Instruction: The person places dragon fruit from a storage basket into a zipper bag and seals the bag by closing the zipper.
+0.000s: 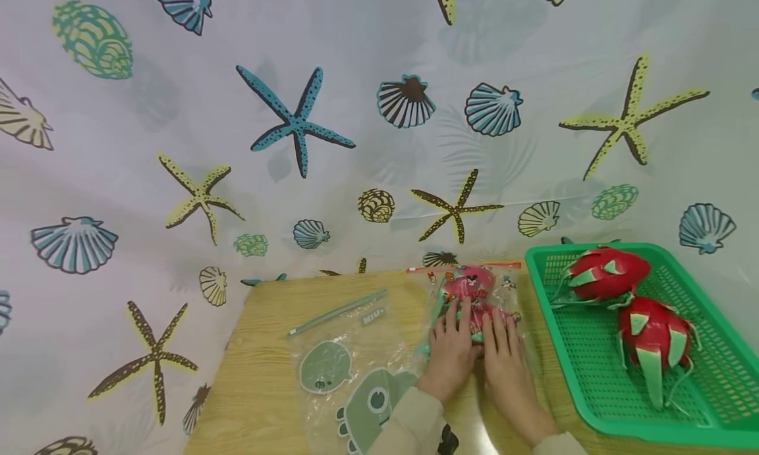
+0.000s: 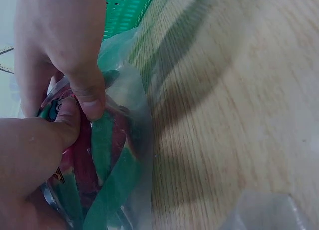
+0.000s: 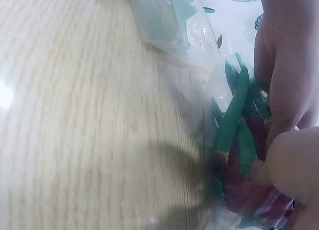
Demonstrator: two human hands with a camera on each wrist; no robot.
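We see two bare hands pressing a clear zip bag of red fruit on the table.
The bag [image 1: 504, 294] is thin, crinkled plastic with a red-orange slider strip, and lies left of the one green mesh basket [image 1: 536, 297]; through its film we make out smooth red fruit [image 1: 468, 282] with pointed green scales, apparently two pieces. The left hand [image 1: 450, 359] and right hand [image 1: 508, 366] are fairly open, fingers stretched forward against it. We count two more scaly, rounded fruits [image 1: 655, 336] in the basket, and one flat, green-printed bag [image 1: 329, 369] on the wood-grained table [image 1: 255, 376].
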